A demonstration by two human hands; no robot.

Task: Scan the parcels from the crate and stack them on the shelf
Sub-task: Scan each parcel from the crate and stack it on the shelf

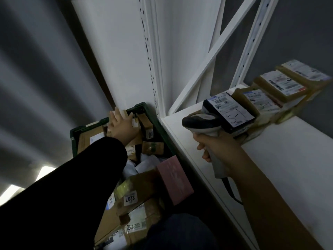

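Scanner (pixel 201 123) apparently points leftward, toward crate (pixel 138 106).

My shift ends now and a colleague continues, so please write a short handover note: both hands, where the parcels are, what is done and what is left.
Left hand: reaches into the green crate, fingers spread on a cardboard parcel at its far end; no clear grip.
Right hand: grips the scanner above the shelf.
Done: a row of labelled parcels lies on the shelf.
Left: the crate holds many more, among them a pink one and one marked 2207; scan and stack each.
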